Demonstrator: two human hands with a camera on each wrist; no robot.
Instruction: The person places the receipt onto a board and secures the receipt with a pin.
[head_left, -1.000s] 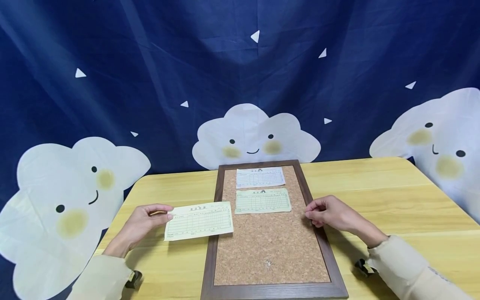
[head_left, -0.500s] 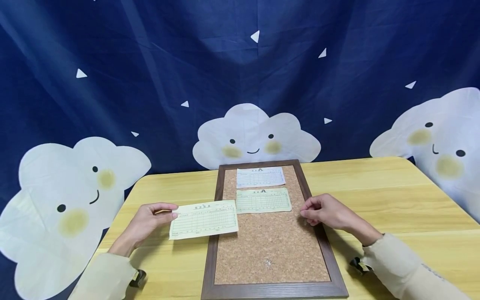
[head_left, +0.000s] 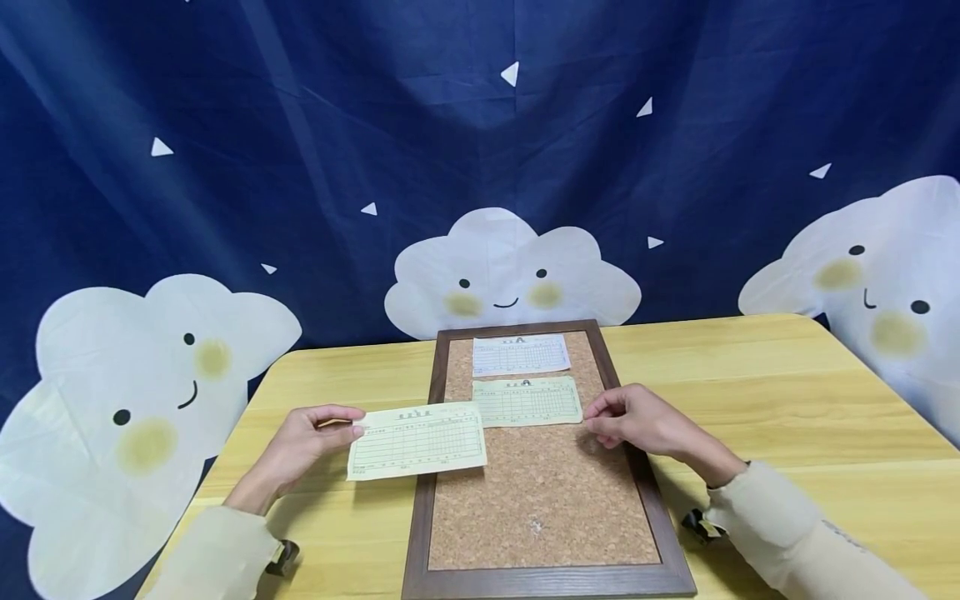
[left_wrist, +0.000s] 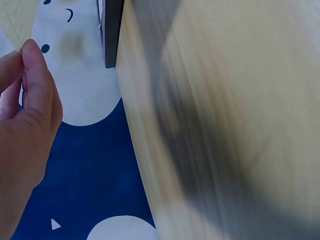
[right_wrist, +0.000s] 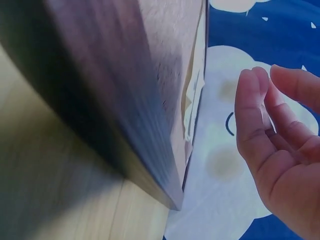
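My left hand [head_left: 303, 454] pinches the left edge of a pale yellow ruled form slip [head_left: 418, 442] between thumb and fingers. It holds the slip tilted over the left frame of a corkboard [head_left: 540, 492]. In the left wrist view a corner of this slip [left_wrist: 17, 20] shows at the fingertips. My right hand [head_left: 652, 425] is over the board's right side, fingers loosely bent, fingertips near the lower right corner of a greenish slip [head_left: 536, 402]. In the right wrist view, the right hand [right_wrist: 280, 135] shows no object between thumb and fingers. A white slip [head_left: 519, 355] lies above the greenish one.
The corkboard's dark wooden frame [head_left: 551, 581] lies on a light wooden table [head_left: 765, 392]. A small pale mark [head_left: 537, 525] shows low on the cork. Behind the table hangs a dark blue cloth [head_left: 442, 125] with cloud faces.
My left hand has carried the yellow slip to the right, so it overlaps more of the board. My right hand has moved left, from the frame toward the greenish slip's corner.
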